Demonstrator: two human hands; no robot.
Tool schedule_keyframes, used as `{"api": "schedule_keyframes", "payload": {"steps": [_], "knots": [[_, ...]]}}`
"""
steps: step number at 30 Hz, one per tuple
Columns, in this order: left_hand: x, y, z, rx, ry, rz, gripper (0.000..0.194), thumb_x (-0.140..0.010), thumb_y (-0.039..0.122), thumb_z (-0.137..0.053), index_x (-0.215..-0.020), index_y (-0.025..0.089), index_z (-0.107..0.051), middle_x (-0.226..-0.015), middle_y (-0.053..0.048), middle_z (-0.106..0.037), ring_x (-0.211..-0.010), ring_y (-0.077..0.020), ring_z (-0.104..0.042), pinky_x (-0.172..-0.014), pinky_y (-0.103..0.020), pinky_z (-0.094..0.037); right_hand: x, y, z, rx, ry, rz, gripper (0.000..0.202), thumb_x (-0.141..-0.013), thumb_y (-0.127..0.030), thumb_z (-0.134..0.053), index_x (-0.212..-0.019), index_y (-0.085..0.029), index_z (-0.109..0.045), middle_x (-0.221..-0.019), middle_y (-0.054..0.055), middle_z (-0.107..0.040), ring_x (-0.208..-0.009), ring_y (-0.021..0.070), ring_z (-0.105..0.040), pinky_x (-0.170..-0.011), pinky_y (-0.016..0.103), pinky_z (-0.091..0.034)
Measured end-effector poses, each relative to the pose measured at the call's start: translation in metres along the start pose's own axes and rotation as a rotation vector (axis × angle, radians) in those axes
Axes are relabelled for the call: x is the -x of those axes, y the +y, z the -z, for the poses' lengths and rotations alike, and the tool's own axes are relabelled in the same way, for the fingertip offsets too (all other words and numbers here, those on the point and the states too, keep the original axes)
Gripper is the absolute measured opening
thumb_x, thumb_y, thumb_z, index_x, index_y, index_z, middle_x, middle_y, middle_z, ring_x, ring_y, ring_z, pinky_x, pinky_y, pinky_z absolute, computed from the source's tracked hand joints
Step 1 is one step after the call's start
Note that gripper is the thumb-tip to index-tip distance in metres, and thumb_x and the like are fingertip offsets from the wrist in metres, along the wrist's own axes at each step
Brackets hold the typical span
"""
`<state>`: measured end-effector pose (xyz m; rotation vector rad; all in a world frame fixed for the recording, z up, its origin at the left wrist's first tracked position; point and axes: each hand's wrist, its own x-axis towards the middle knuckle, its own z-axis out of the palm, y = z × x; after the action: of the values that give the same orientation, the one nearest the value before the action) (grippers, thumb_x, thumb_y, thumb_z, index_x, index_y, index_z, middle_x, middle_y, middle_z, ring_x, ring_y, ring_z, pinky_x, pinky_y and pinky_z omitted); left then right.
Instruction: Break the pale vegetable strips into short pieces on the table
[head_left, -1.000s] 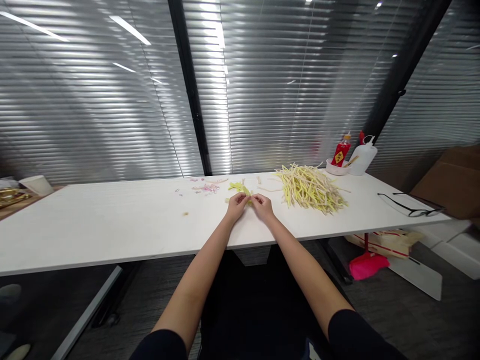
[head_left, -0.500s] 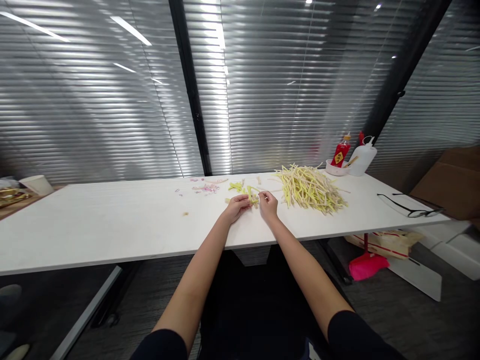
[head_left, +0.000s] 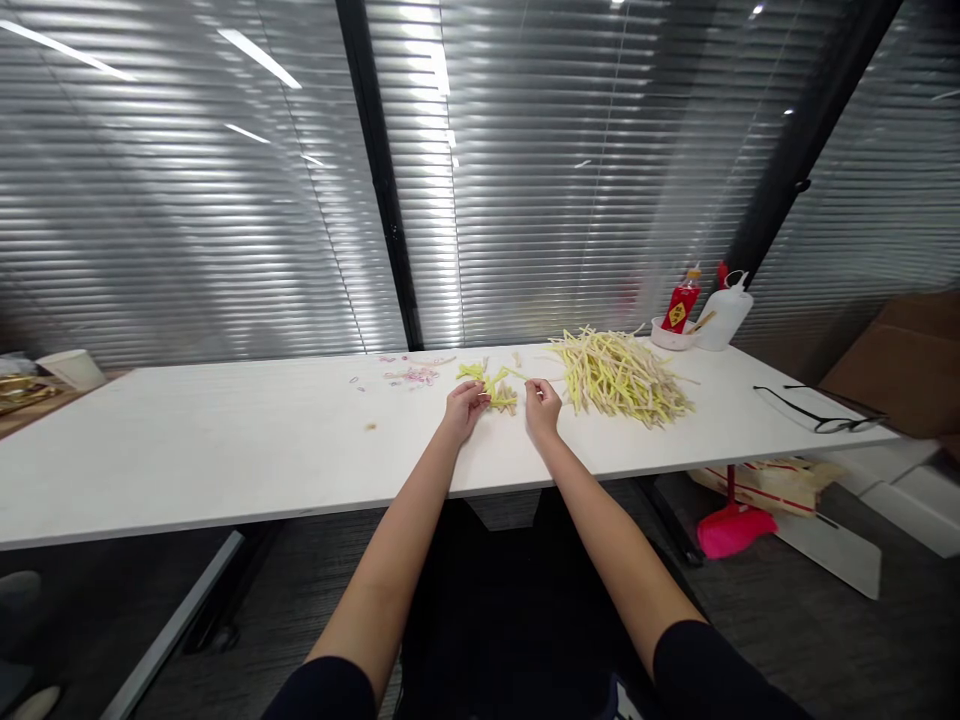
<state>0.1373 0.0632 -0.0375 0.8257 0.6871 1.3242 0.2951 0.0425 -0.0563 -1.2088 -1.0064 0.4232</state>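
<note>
White cup [head_left: 73, 369]: leans at the far left, just beyond the corner of the white surface [head_left: 225, 440].

Brown spot [head_left: 370, 427]: marks the surface to the left of both hands.

Pink scraps [head_left: 415, 377]: lie scattered toward the back edge, well apart from the fingers.

Left hand [head_left: 466, 404]: rests with fingers curled against the left side of the short pieces, seeming to touch; any firm grip too small to make out.

Short yellow pieces [head_left: 501, 402]: lie in a loose cluster between the hands; look light, soft and easily scattered, best gathered from both sides.

Thin yellow strand [head_left: 514, 372]: runs from the cluster to the right fingertips; probably limp and weightless, perhaps apt to tear or snap under a hard pull; best taken near an end, between thumb and forefinger.

Right hand [head_left: 543, 408]: pinches thumb and forefinger together, apparently grasping the strand's end.

Strand pile [head_left: 619, 380]: spreads just right of the right hand, tangled, yellow and cream; calls for drawing out singly by a protruding tip.

Red-labelled bottle [head_left: 680, 305]: stands in a shallow bowl [head_left: 670, 339] at the back.

White squeeze bottle [head_left: 724, 315]: stands just beside the bowl.

Glasses [head_left: 825, 425]: lie near the right end.
</note>
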Motion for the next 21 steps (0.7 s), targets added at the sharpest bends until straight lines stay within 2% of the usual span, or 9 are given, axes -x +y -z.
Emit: {"api": "schedule_keyframes", "payload": {"steps": [7,13,21], "knots": [[-0.0028,-0.0008,0.0031,-0.020,0.105,-0.082,0.031,-0.064,0.032,-0.078,-0.083,0.019,-0.059,-0.077,0.002,-0.060,-0.069,-0.0092,-0.063,-0.070,-0.024,-0.052,0.0015,-0.0005,0.0017,0.071,-0.010,0.042,0.032,-0.083,-0.044,-0.042,-0.082,-0.018,-0.060,-0.081,0.005,-0.063,-0.065,0.0157,-0.049,-0.064,0.026,-0.041],[-0.0025,-0.0004,0.0027,-0.062,0.051,-0.104,0.035,-0.059,0.034,-0.082,-0.082,0.017,-0.062,-0.070,0.002,-0.058,-0.063,-0.0080,-0.060,-0.069,-0.023,-0.051,-0.0005,-0.0002,0.0023,0.059,0.058,0.043,0.031,-0.082,-0.042,-0.041,-0.084,-0.017,-0.060,-0.081,0.005,-0.062,-0.064,0.0155,-0.047,-0.064,0.027,-0.040],[0.0017,0.0032,0.0013,-0.135,0.113,-0.187,0.033,-0.061,0.039,-0.079,-0.082,0.019,-0.064,-0.083,-0.001,-0.062,-0.069,-0.0103,-0.061,-0.061,-0.023,-0.046,-0.0013,0.0026,0.0033,0.097,0.081,0.050,0.028,-0.081,-0.040,-0.043,-0.079,-0.018,-0.059,-0.076,0.004,-0.061,-0.064,0.0162,-0.048,-0.064,0.027,-0.041]]}}
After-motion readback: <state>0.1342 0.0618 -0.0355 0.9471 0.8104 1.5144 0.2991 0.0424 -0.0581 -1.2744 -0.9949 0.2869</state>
